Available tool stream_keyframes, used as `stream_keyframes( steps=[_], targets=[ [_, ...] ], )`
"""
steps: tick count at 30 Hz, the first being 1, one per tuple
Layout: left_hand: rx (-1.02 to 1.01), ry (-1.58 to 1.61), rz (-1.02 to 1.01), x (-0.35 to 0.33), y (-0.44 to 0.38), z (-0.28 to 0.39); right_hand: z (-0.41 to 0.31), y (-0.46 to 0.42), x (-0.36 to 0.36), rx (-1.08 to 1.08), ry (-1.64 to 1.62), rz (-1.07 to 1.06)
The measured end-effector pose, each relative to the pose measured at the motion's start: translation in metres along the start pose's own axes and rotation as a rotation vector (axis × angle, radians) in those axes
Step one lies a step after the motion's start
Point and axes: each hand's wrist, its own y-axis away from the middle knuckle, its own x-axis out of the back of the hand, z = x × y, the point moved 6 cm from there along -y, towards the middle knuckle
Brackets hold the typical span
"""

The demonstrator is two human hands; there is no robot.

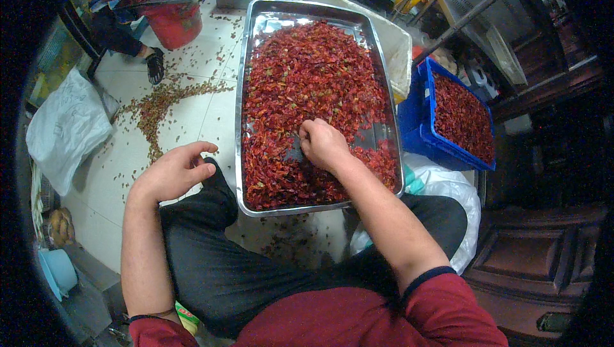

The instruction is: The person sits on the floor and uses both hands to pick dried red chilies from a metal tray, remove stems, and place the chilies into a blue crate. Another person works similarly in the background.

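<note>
A rectangular stainless steel tray (pixel 243 107) stands before me, heaped with red dried flakes that look like petals or calyces (pixel 316 69), with some green bits among them. My right hand (pixel 324 144) is in the tray near its middle, fingers curled down at the flakes; whether it pinches any is hidden. Bare metal shows beside that hand. To the left of the tray, over my knee, my left hand (pixel 177 169) hovers with thumb and fingers apart, holding nothing.
A blue plastic crate (pixel 422 131) of red flakes and a white foam box (pixel 403 54) stand right of the tray. Green-brown bits (pixel 153 116) litter the tiled floor at left, near a white sack (pixel 72 126). Another person works at a tray over a red bucket (pixel 175 25).
</note>
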Motion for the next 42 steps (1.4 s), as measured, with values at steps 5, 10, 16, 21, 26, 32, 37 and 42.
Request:
stream_keyframes(
  steps=[5,10,16,21,26,32,37,42],
  targets=[
    [0.004,-0.01,-0.001,0.001,0.003,0.002,0.007,0.016,-0.004,0.019,-0.019,-0.011],
    [0.027,0.016,-0.017,0.0,0.003,0.001,0.011,0.019,0.002,0.069,-0.151,-0.017],
    [0.02,0.011,-0.005,-0.001,0.002,-0.001,0.025,0.035,0.014,-0.143,-0.701,-0.202],
    [0.014,0.026,-0.014,-0.002,0.001,0.0,0.023,0.045,0.022,-0.295,-1.068,-0.283],
    [0.017,0.001,-0.013,-0.002,0.001,-0.001,0.001,0.064,0.024,-0.06,-0.893,-0.777],
    [-0.003,-0.009,0.004,0.0,0.001,-0.002,0.007,0.039,0.029,0.049,-0.425,-0.198],
    [-0.006,-0.009,-0.006,-0.001,0.001,0.0,0.021,0.041,0.026,-0.125,-0.674,-0.172],
    [0.01,-0.012,-0.012,0.0,0.002,0.003,0.009,0.061,0.048,-0.235,-0.722,-0.213]
  ],
)
